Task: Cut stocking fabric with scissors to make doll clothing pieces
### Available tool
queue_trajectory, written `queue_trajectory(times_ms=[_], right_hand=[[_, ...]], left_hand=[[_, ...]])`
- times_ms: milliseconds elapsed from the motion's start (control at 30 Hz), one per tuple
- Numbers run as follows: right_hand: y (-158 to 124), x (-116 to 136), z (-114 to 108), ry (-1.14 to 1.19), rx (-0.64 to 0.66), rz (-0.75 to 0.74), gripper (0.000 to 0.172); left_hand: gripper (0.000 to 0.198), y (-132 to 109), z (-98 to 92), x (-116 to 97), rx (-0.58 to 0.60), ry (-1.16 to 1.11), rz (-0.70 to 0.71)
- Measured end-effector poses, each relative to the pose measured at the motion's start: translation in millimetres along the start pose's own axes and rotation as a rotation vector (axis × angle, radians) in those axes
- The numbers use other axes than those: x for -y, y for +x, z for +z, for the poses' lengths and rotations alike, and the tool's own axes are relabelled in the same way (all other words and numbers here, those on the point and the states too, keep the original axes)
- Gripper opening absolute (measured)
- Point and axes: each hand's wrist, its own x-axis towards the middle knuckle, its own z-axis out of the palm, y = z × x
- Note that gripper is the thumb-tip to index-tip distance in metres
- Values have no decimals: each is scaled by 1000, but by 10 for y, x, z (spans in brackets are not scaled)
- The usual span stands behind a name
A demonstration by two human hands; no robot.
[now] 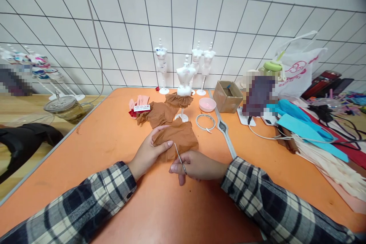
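Observation:
My left hand (149, 148) pinches the left edge of a piece of brown sheer fabric (180, 137) that lies on the orange table (114, 137). My right hand (194, 166) is closed around small metal scissors (179, 157), whose blades point up at the fabric's lower edge. More brown fabric (158, 113) lies just behind, beside a small white mannequin (184, 80) wearing a brown ruffle.
Three more white mannequins (197, 66) stand by the grid wall. A pink bowl (207, 104), a white cord loop (205, 122), a cardboard box (228, 96), blue cloth (303, 126) and cables lie at the right. A lidded glass cup (67, 108) stands at the left.

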Motion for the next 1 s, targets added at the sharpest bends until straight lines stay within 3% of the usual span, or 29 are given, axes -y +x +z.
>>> queue_trajectory(times_ms=[167,333,600,1000], right_hand=[[-16,17,-10,29,8,-5,57],[-28,47,-7,40,3,3,58],[37,24,30,12,-61,-16,39],[-21,67,-8,-13,-21,17,52]], left_hand=[[60,0,-6,-10,-99,123,57],[62,-12,-3,-26,-81,195,65],[61,5,5,-32,-112,270,86],[65,-24,19,-53,-57,263,91]])
